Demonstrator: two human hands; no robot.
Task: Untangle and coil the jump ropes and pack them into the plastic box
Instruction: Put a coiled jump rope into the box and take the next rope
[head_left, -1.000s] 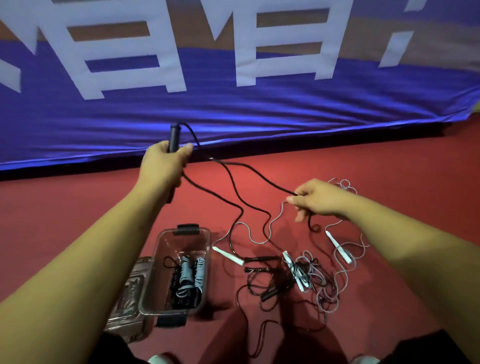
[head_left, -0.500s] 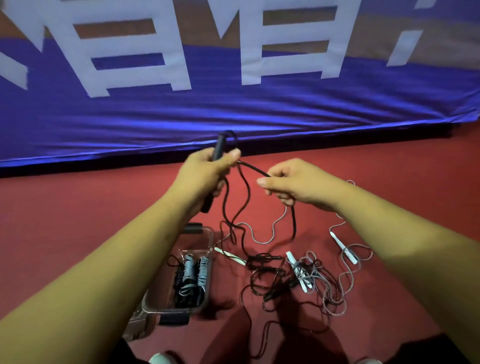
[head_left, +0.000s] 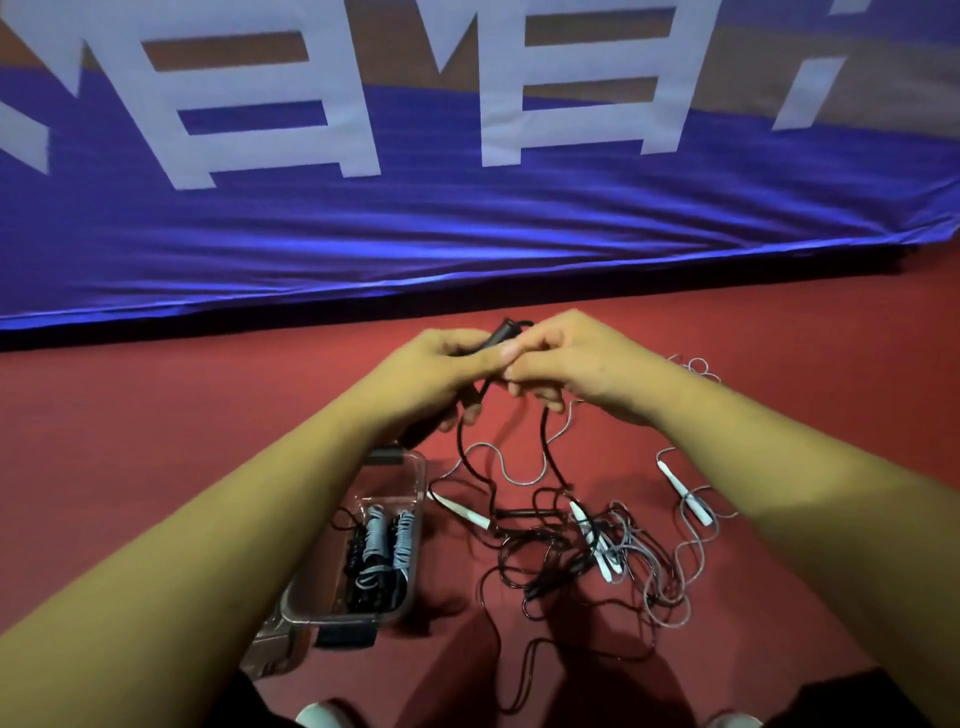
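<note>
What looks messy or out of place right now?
Black and grey jump ropes lie tangled in a heap on the red floor beside the plastic box, white handles scattered. The black jump rope gripped by the left hand and right hand trails into it.

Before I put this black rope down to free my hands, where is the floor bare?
Bare red floor lies left of the plastic box, up to the blue banner, and at far right under the banner. Between the box and the lone white handle it is crowded: the tangle of black and grey ropes covers the floor.
</note>
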